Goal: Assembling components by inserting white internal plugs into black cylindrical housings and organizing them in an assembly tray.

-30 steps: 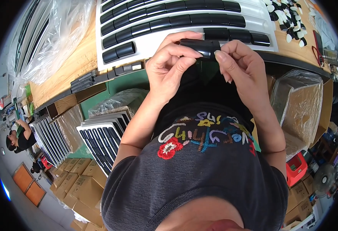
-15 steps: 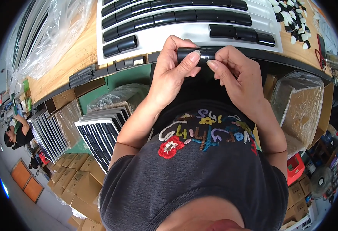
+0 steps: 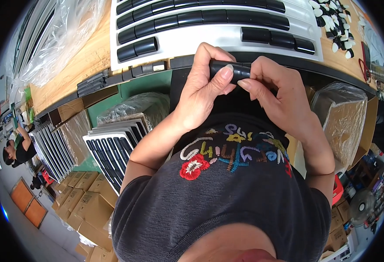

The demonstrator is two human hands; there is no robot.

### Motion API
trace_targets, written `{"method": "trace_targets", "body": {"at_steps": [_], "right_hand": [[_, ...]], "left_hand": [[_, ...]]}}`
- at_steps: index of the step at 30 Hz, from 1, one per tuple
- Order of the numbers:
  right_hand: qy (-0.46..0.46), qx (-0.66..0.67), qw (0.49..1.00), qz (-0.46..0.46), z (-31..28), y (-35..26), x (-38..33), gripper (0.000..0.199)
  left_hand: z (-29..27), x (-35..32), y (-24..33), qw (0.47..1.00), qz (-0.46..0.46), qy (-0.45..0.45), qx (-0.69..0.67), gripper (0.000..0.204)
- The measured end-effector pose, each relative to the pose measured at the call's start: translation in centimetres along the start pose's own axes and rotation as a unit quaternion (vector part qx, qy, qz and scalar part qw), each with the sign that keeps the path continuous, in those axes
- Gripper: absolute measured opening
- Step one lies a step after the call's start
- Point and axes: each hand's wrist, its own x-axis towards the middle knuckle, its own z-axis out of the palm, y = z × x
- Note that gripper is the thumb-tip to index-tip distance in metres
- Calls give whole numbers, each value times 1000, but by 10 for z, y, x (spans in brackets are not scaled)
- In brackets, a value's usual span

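Over the table's front edge, both hands meet at a glossy black cylinder [image 3: 242,71]. My left hand [image 3: 204,87] is closed round its left part, with the thumb laid along the front. At the other end, the bent fingers and thumb of my right hand [image 3: 280,91] pinch the cylinder; the right fingers hide that tip. Just beyond lies a white tray [image 3: 196,43] with rows of similar black cylinders. Its nearest row has two cylinders [image 3: 137,49] at the left and three cylinders [image 3: 277,39] at the right, with bare tray between them.
Small black and white oval pieces [image 3: 334,26] are heaped at the right, near red-handled scissors [image 3: 362,65]. Clear plastic film [image 3: 69,39] covers the left tabletop. Plastic-lined cartons [image 3: 340,122] and stacked filled trays [image 3: 109,153] stand below. Another person [image 3: 21,146] is at far left.
Both hands and the black cylinder have shifted slightly right and a little toward me. The right thumb now sits against the cylinder's end. At far left, the other person's arm has moved.
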Motion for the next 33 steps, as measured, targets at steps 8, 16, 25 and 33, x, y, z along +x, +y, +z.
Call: {"method": "trace_targets", "body": {"at_steps": [8,16,25,33], "right_hand": [[-32,11,999,27,10,7,12,22],[41,-94,995,12,-4,46,61,25],[317,-191,926,80,-106,72,14,17],[380,-394,825,143,-223,192,-22,28]], "left_hand": [[-9,-7,-4,999,-31,12,-27,16],[-77,27,59,643,150,77,747,36],[-100,15,74,557,108,10,823,17],[-42,27,35,931,139,92,324,31]]}}
